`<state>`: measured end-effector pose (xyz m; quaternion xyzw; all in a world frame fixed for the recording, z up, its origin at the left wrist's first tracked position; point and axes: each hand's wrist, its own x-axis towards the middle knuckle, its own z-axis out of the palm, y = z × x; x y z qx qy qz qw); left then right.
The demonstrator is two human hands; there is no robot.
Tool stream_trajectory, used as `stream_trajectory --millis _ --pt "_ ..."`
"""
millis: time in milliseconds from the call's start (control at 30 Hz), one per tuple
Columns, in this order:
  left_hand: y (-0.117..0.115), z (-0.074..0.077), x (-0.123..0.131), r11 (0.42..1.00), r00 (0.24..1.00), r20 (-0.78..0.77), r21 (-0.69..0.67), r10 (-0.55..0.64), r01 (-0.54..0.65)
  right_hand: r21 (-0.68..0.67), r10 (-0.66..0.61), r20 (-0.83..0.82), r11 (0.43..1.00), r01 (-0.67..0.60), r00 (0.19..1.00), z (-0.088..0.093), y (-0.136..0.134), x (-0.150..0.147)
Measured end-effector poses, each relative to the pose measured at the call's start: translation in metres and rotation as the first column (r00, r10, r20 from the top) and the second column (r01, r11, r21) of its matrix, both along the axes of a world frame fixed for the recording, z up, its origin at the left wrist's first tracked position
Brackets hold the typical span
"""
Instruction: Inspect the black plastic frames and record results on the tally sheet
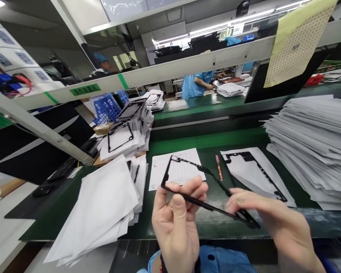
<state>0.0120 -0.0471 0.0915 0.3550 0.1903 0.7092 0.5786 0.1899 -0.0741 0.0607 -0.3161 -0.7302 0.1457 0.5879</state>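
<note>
- left hand point(176, 223): thumb and fingers pinching the black plastic frame point(210, 206) along one side
- right hand point(272, 216): fingers pressed together on the frame's opposite corner
- frame held between both hands, above the green workbench point(182, 142) and printed white sheet point(184, 170)

The head camera is looking forward and down over the green counter point(230, 138) from its near edge.

Green bench point(216, 142), stack of white sheets point(309, 151), printed paper point(159, 174), red pen point(219, 167), black frame point(265, 175)
</note>
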Motion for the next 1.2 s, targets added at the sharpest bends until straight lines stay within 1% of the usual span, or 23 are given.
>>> stream_trajectory --millis 33,100,167,233,300,400,467,567,733,767,800,833,867,900,933,967,1000,1033,1067,1100,1133,1167,1200 --pt "0.0 0.001 0.004 0.996 0.996 0.006 -0.005 0.093 -0.093 0.039 -0.022 0.026 0.999 0.021 0.999 0.001 -0.004 -0.003" --pt "0.0 0.001 0.008 0.976 0.977 -0.019 0.025 0.215 -0.214 0.121 -0.123 0.063 0.986 0.115 0.99 0.001 -0.008 -0.007" --pt "-0.001 -0.004 0.007 0.958 0.957 -0.093 0.111 0.276 -0.266 0.159 -0.194 0.031 0.969 0.187 0.98 0.0 -0.007 -0.01" --pt "-0.002 -0.012 0.001 0.937 0.934 -0.174 0.218 0.313 -0.273 0.154 -0.206 -0.036 0.966 0.209 0.978 0.003 -0.006 -0.01" --pt "-0.004 -0.019 -0.006 0.922 0.912 -0.236 0.284 0.334 -0.264 0.151 -0.194 -0.083 0.967 0.205 0.978 0.008 -0.006 -0.01" --pt "-0.006 -0.026 -0.011 0.908 0.896 -0.268 0.326 0.354 -0.261 0.156 -0.169 -0.084 0.971 0.181 0.982 0.016 -0.007 -0.007" --pt "-0.006 -0.027 -0.011 0.905 0.894 -0.277 0.346 0.352 -0.249 0.143 -0.172 -0.097 0.972 0.185 0.98 0.017 -0.008 -0.004" --pt "-0.004 -0.028 -0.007 0.899 0.898 -0.28 0.379 0.339 -0.221 0.136 -0.205 -0.128 0.966 0.222 0.97 0.011 -0.009 0.001" --pt "-0.004 -0.031 0.003 0.881 0.908 -0.247 0.424 0.337 -0.212 0.165 -0.236 -0.164 0.951 0.263 0.958 -0.008 -0.008 0.002" --pt "-0.007 -0.031 0.004 0.881 0.914 -0.232 0.423 0.332 -0.213 0.144 -0.251 -0.186 0.949 0.279 0.95 -0.011 -0.008 0.0" --pt "-0.01 -0.029 0.005 0.894 0.922 -0.222 0.395 0.316 -0.211 0.116 -0.265 -0.213 0.949 0.294 0.94 -0.015 -0.009 -0.001" --pt "-0.014 -0.026 0.006 0.921 0.937 -0.216 0.339 0.274 -0.192 0.08 -0.282 -0.24 0.948 0.309 0.929 -0.018 -0.009 -0.002" --pt "-0.018 -0.022 0.005 0.957 0.959 -0.204 0.251 0.198 -0.144 0.048 -0.303 -0.263 0.944 0.326 0.916 -0.022 -0.01 -0.002" --pt "-0.022 -0.018 0.003 0.988 0.981 -0.177 0.139 0.083 -0.059 0.037 -0.317 -0.277 0.94 0.339 0.907 -0.025 -0.011 -0.001" --pt "-0.023 -0.015 0.0 0.998 0.99 -0.131 0.015 -0.061 0.063 0.052 -0.321 -0.275 0.936 0.348 0.906 -0.029 -0.011 0.002" --pt "-0.022 -0.013 -0.004 0.972 0.974 -0.063 -0.1 -0.219 0.212 0.096 -0.316 -0.255 0.932 0.349 0.914 -0.033 -0.01 0.006" --pt "-0.019 -0.012 -0.008 0.913 0.93 0.017 -0.184 -0.367 0.363 0.138 -0.317 -0.227 0.926 0.352 0.921 -0.036 -0.01 0.01" --pt "-0.014 -0.013 -0.012 0.833 0.868 0.093 -0.246 -0.489 0.496 0.181 -0.323 -0.198 0.916 0.358 0.925 -0.038 -0.008 0.015" --pt "-0.008 -0.016 -0.015 0.747 0.8 0.151 -0.291 -0.581 0.597 0.22 -0.325 -0.168 0.908 0.357 0.931 -0.04 -0.007 0.019" --pt "-0.001 -0.02 -0.018 0.673 0.741 0.193 -0.32 -0.643 0.667 0.248 -0.329 -0.149 0.9 0.357 0.932 -0.041 -0.005 0.022" --pt "0.006 -0.025 -0.02 0.62 0.701 0.218 -0.341 -0.679 0.706 0.269 -0.331 -0.141 0.894 0.358 0.933 -0.042 -0.004 0.023" --pt "0.011 -0.03 -0.02 0.598 0.686 0.231 -0.354 -0.69 0.72 0.276 -0.334 -0.135 0.892 0.359 0.933 -0.043 -0.002 0.024" --pt "0.015 -0.035 -0.02 0.6 0.691 0.234 -0.358 -0.684 0.716 0.271 -0.338 -0.14 0.891 0.365 0.93 -0.044 0.0 0.024"
